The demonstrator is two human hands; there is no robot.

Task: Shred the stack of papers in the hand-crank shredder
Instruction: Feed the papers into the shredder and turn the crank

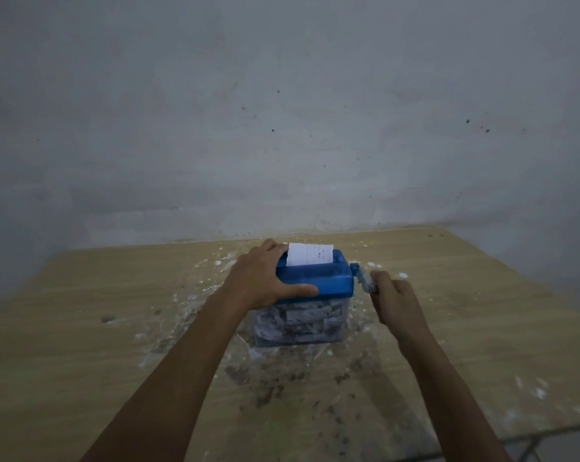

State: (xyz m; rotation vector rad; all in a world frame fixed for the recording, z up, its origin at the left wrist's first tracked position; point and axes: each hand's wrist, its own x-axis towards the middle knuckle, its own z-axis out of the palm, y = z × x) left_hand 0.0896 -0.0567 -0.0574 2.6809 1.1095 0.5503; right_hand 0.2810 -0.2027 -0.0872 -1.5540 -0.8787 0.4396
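Observation:
A blue hand-crank shredder [328, 281] sits on a clear bin [298, 323] packed with grey paper strips, in the middle of the table. A white printed sheet [310, 254] stands upright in its top slot. My left hand [265, 278] grips the shredder's left end, with the thumb along the front edge and the fingers over the top. My right hand [393, 300] holds the crank handle [365, 281] on the shredder's right side; the handle is blurred.
The wooden table [81, 328] is stained with white splashes and dark spots around the bin. A grey marked wall [282, 111] rises directly behind the table. The table's right corner and a metal leg [528, 448] show at the lower right.

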